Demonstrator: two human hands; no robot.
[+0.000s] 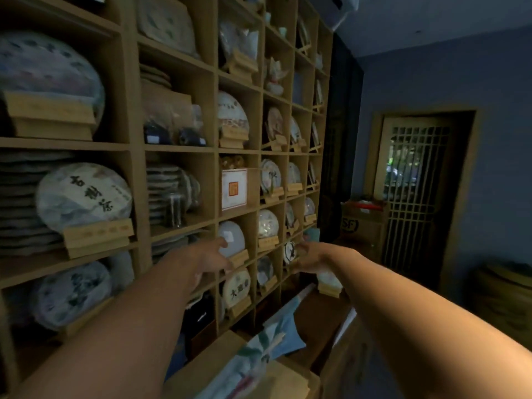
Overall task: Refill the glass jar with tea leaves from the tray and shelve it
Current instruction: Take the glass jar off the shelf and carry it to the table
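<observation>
While both arms reach toward the shelf [178, 148], neither grip holds anything: left hand [211, 256] loose and open, right hand [309, 256] the same as far as the blur shows. One glass jar [175, 210] already stands in a cubby's front-right corner, so shelving looks done. No tray in view. Two hands, one jar.

Both arms outstretched, left hand [208, 262] and right hand [309, 259] empty, loose-fingered.
</observation>
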